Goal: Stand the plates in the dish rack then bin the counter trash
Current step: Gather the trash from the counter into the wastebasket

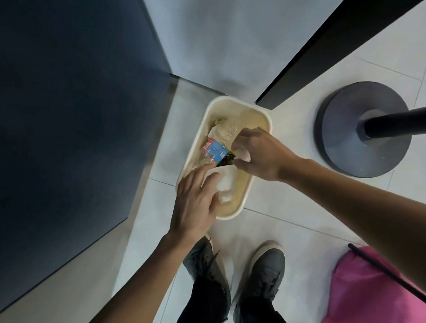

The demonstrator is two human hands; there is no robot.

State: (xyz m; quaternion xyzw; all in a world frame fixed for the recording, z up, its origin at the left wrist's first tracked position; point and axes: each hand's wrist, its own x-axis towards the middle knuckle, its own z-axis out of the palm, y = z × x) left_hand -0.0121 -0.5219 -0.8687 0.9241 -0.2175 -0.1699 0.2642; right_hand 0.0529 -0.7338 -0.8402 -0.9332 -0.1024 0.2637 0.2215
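Trash step. Your left hand [195,203] flat, pressing tissue [225,183] into bin [269,120]; right hand [261,153] pinches wrapper [228,160]. Next: release, withdraw.

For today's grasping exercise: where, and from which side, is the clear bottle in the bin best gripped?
Probably across the bottle at its labelled middle, from above: it lies sideways atop the other trash, and the bin walls it in.

You're looking at mostly plastic and paper.
Bin [228,99]: smooth cream plastic. Bottle [226,133]: clear crinkled plastic, glossy label [213,149]. Tissue [226,183]: soft white paper. Floor tiles [306,217]: glossy. Pink bag [359,293]: matt cloth.
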